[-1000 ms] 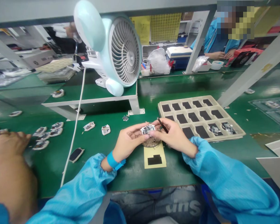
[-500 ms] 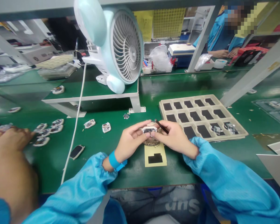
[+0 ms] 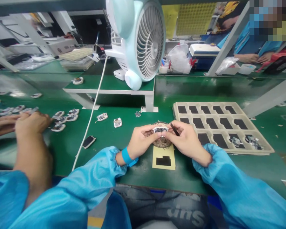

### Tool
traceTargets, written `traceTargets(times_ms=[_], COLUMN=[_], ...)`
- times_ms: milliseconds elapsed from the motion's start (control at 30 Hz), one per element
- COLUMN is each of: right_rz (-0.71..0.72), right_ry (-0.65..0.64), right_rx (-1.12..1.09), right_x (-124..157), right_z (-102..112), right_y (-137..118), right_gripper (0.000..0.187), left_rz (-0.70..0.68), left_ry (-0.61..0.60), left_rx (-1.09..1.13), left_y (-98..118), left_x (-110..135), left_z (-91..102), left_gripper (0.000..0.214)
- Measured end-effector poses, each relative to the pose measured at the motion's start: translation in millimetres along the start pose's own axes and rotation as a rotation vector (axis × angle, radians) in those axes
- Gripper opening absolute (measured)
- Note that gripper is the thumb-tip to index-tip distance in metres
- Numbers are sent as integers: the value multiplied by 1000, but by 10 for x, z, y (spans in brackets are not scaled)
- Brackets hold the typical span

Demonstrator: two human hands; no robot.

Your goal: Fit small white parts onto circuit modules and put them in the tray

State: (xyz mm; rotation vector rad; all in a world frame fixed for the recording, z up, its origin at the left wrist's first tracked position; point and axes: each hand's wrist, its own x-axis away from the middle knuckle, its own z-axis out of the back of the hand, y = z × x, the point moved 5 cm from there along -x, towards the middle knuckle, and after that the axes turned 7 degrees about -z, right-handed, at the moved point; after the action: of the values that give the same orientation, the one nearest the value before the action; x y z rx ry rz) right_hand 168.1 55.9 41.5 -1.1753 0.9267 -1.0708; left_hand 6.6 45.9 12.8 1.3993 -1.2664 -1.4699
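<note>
My left hand (image 3: 141, 140) and my right hand (image 3: 184, 137) pinch a small white circuit part (image 3: 160, 129) between their fingertips, just above a round brown dish (image 3: 162, 142) on the green bench. A thin dark tool (image 3: 174, 129) is tucked in my right hand's fingers, pointing up and away. A yellow card with a black patch (image 3: 164, 160) lies directly below the dish. Both forearms wear blue sleeves, with a blue wrist band on the left.
A beige tray (image 3: 252, 151) with black pockets sits to the right, two pockets holding parts. Loose parts (image 3: 117, 122) and a black pad (image 3: 89, 142) lie left of me. A co-worker's hand (image 3: 30, 122) rests among more parts. A fan (image 3: 143, 38) stands on a raised shelf (image 3: 109, 90) behind.
My view has swung left, so everything sits further right in the frame. Both hands lowered the part closer to the dish. The co-worker's hand shifted inward along the bench.
</note>
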Motion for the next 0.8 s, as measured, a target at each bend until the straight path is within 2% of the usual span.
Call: traceTargets(times_ms=[167, 333, 600, 700, 800], right_rz=[-26, -58, -81, -56, 9], right_ry=[12, -4, -53, -37, 30], right_rx=[-33, 78, 39, 5, 36], right_x=[-35, -8, 28, 22, 28], right_z=[9, 78, 68, 52, 44], right_y=[11, 45, 96, 91, 46], right_gripper=[27, 30, 34, 27, 19], left_rz=[63, 42, 79, 44, -52], left_ry=[22, 27, 28, 32, 4], left_rx=[58, 79, 119, 108, 50], left_y=[-21, 49, 101, 104, 144], left_x=[13, -7, 1, 16, 30], left_z=[-32, -40, -17, -16, -22], left_gripper=[35, 37, 37, 32, 27])
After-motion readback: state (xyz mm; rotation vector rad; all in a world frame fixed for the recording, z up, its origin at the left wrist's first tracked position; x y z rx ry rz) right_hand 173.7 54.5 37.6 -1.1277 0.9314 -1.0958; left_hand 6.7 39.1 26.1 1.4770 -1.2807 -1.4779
